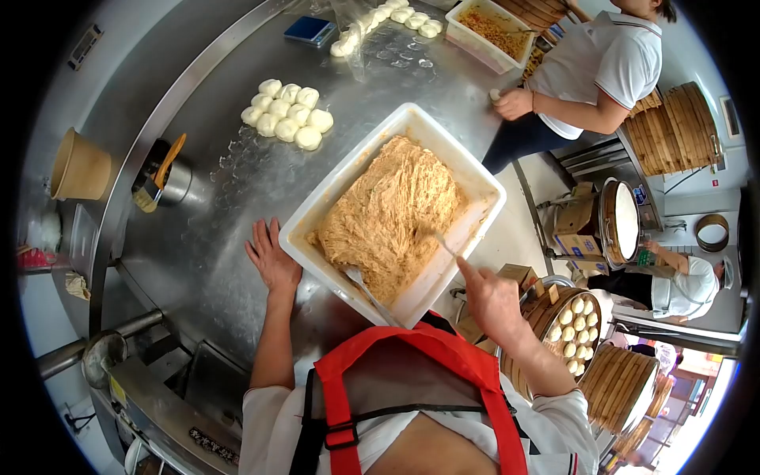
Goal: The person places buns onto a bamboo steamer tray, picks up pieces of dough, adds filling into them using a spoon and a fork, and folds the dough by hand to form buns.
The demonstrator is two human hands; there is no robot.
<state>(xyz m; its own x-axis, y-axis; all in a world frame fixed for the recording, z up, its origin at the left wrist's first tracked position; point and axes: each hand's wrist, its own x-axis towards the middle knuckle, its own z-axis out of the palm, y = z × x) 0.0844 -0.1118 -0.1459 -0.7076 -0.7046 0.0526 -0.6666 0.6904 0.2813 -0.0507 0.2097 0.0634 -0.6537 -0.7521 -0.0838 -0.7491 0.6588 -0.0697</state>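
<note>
A white plastic tub of pinkish-brown, stringy filling stands on the steel table in front of me. My right hand is closed around the handle of a metal spoon, whose far end is partly sunk in the filling on the tub's right side. Flat on the table, fingers spread, my left hand lies against or right beside the tub's left corner; I cannot tell whether it touches. A second metal utensil rests in the filling, leaning over the near wall, nobody holding it.
Pale dough buns sit in rows beyond the tub, near a blue scale. A metal pot with a brush stands left. At right are a co-worker, a bamboo steamer of buns and stacked steamers. Another person works farther off.
</note>
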